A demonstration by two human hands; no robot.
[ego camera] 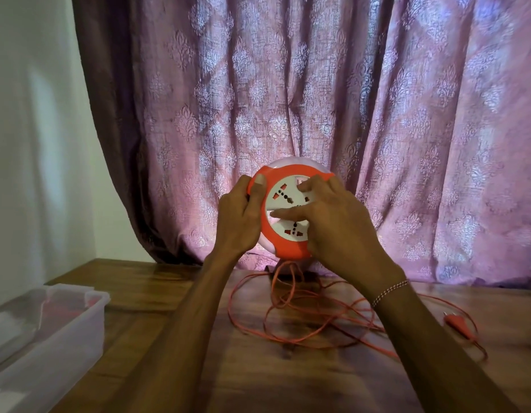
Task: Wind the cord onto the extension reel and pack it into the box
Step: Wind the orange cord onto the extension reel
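1. I see the orange-and-white extension reel [288, 210] held up off the wooden table [157, 293], face toward the camera, in front of a purple patterned curtain [288, 84].
2. Left hand [240, 219] grips the reel's left rim, thumb pressed on the orange front ring, other fingers wrapped behind.
3. Right hand [332, 225] lies flat over the reel's white socket face, fingers spread and pressing on it, palm covering the right rim; not clenched.
4. A beaded bracelet [389, 292] sits on the right wrist.
5. Orange cord [288, 317] hangs from the reel's bottom edge and lies in loose tangled loops on the table below the hands, unwound.
6. The cord's orange plug [454, 321] lies on the table at right, well apart from the reel.
7. A clear plastic box [88, 320] sits open on the table at far left, well apart from reel and cord; something reddish inside, can't tell what.
8. White wall [29, 144] left of the curtain.
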